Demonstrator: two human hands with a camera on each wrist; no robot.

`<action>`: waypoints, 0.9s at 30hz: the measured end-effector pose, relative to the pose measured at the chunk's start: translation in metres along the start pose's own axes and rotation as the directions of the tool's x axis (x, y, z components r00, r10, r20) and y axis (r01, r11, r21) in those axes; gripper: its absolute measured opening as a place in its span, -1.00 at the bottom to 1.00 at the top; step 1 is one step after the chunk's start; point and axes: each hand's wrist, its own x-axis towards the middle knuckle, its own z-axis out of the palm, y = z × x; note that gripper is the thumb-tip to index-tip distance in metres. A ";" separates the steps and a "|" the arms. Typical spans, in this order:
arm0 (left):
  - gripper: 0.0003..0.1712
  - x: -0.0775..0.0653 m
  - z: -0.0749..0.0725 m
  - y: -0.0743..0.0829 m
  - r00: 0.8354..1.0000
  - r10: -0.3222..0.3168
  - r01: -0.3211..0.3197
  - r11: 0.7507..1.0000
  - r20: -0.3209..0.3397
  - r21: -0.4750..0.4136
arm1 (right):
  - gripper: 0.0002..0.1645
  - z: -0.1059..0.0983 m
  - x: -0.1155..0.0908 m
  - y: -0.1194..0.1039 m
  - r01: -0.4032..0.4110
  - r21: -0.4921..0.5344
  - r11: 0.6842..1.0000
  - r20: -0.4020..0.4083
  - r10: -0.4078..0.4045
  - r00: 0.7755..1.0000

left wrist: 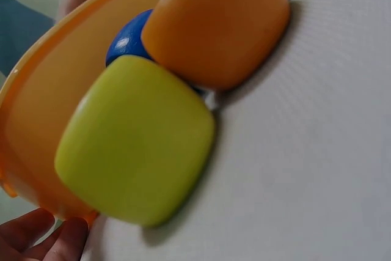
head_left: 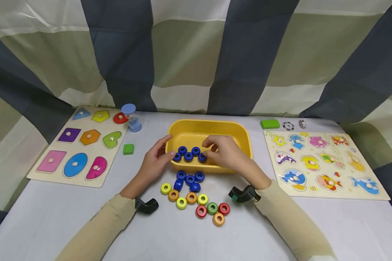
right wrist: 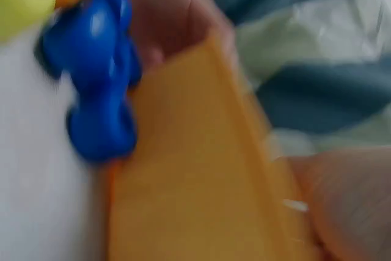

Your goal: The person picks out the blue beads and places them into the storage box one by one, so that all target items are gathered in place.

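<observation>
A yellow plastic tray stands at the middle of the table with several blue ring beads in its near left part. My left hand holds the tray's left end, thumb at the near corner and fingers along the outer side. Reaching over the near rim, my right hand pinches a blue bead inside the tray. In front of the tray lie more blue beads. Nearer still are yellow beads, orange beads, red beads and one green bead.
A shape puzzle board lies left, with a blue sand timer and a green block beside it. At right is a sea-animal puzzle board. Behind that sit another green block, a poker chip and a small metallic object.
</observation>
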 end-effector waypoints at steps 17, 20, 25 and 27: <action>-0.38 -0.001 -0.001 0.002 1.000 0.005 -0.005 1.000 -0.011 0.016 | -0.58 0.038 -0.069 -0.021 0.242 -0.046 0.969 0.216 -0.227 0.950; -0.37 0.000 -0.002 0.002 1.000 0.019 -0.019 1.000 -0.005 0.009 | -0.61 0.043 -0.069 -0.020 0.233 -0.076 0.970 0.186 -0.215 0.959; -0.37 0.000 -0.001 0.002 1.000 0.014 -0.013 1.000 -0.009 0.009 | -0.71 0.047 -0.069 -0.021 0.226 -0.069 0.972 0.147 -0.214 0.966; -0.37 0.000 0.000 0.001 1.000 0.006 -0.006 1.000 -0.007 0.007 | -0.76 0.048 -0.069 -0.021 0.219 -0.048 0.974 0.142 -0.211 0.967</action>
